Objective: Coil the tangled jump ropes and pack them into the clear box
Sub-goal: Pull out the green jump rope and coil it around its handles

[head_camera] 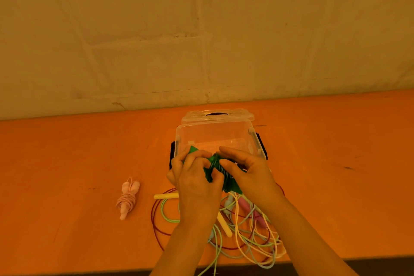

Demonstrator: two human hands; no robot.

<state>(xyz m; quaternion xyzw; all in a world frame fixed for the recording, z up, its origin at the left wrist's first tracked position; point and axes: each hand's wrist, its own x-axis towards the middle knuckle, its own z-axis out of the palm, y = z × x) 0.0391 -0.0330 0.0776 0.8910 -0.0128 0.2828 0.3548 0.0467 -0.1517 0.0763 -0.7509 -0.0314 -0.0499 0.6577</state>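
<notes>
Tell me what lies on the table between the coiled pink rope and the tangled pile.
Head view: bare orange table separates the coiled pink rope from the tangled pile, whose dark red loop is its nearest strand.

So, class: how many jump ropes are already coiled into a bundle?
2: a pink bundle lying on the table's left side, and a green bundle held by both hands before the clear box. Others remain tangled.

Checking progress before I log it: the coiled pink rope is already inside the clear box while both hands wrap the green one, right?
Not quite. The head view shows the coiled pink rope lying on the orange table, left of the clear box. Both hands, left hand and right hand, do hold the green rope.
</notes>
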